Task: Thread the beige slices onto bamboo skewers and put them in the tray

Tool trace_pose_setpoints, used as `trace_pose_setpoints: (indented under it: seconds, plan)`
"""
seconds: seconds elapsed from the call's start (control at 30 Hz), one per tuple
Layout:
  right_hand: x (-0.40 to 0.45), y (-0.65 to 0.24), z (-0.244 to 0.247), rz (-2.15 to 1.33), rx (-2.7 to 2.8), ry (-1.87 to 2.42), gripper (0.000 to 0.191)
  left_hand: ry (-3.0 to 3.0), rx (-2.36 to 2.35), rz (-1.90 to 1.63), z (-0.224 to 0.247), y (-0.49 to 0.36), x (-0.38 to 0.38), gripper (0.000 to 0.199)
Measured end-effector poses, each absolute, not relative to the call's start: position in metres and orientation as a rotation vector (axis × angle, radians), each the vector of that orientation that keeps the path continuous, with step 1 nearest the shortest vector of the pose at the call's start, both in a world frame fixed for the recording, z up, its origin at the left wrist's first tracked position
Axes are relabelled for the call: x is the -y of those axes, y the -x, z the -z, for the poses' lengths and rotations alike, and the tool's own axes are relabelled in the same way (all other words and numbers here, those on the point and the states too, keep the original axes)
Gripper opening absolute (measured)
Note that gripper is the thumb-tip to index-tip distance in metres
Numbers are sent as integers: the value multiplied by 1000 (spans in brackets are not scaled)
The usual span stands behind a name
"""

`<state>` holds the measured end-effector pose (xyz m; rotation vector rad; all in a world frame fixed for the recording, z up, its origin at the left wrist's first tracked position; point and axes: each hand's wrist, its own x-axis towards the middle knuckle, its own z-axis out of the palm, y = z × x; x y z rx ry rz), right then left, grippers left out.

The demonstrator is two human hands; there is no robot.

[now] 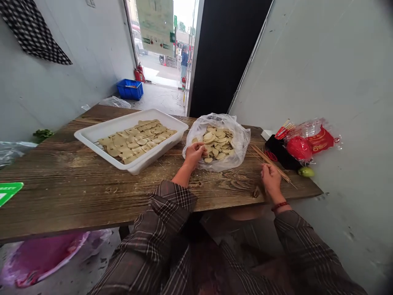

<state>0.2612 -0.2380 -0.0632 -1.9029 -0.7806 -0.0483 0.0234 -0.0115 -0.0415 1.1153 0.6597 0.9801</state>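
My left hand [195, 155] reaches over the near left rim of a clear plastic bag [242, 139]. Its fingers are closed at the edge of a heap of flat, round beige slices [218, 141] and seem to pinch one; the fingertips are partly hidden. Just above the right part of the table, my right hand [271, 178] is closed, thumb against fingers, seemingly around a thin wooden skewer. A bundle of skewers [267, 157] lies close behind it. To the left, a white plastic tray [135, 167] holds rows of slices threaded on skewers [135, 141].
On the table's right end are a black container [279, 151], red packaging [321, 139] and a green fruit [306, 171]. A wall [346, 82] stands close on the right. Beyond the wooden table [76, 184], a blue crate [130, 90] sits by the doorway. A pink-lined tub [46, 258] is below left.
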Motion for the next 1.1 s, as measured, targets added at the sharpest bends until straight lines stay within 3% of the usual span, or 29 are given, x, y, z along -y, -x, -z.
trace_pose_setpoints:
  seconds: [0.17,0.33,0.57,0.83,1.0,1.1]
  plan:
    - [218,-232,16,-232,802,1511,29,-1172,-685,-991,40,-22,13,21]
    - [168,-192,-11,-563,839,1268,26,-1207,-728,-1001,40,-20,14,21]
    - [90,-206,10,-757,712,1082,22,-1262,-784,-1042,39,-16,14,24]
    - [83,-223,29,-952,627,986,24,-1436,-853,-1056,41,-16,17,33]
    - [77,-216,29,-933,639,1014,19,-1904,-1034,-1129,28,-26,2,34]
    - [76,-219,29,-905,630,1017,17,-2322,-1066,-952,15,-43,-14,41]
